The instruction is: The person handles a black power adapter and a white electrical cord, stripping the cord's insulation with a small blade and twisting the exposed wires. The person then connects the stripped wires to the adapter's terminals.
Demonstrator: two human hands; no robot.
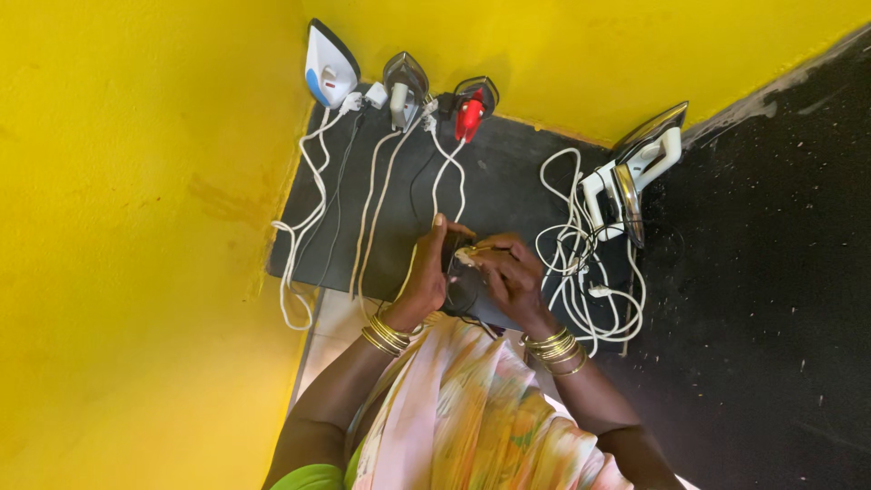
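Both hands meet over the near edge of a dark mat [508,181] on the floor, closed around a small dark object [461,281] held between them: the left hand [426,277] wraps its side with the grip curled tight and the thumb raised along the top, while the right hand [510,272] pinches a small white piece [466,258] on it between nearly closed fingertips. What the dark object is cannot be told. Irons stand along the yellow wall, a white-and-blue iron [328,65], a grey iron [405,83] and a red iron [472,107], and a white iron [635,172] lies just right of the hands amid tangled white cords [581,272].
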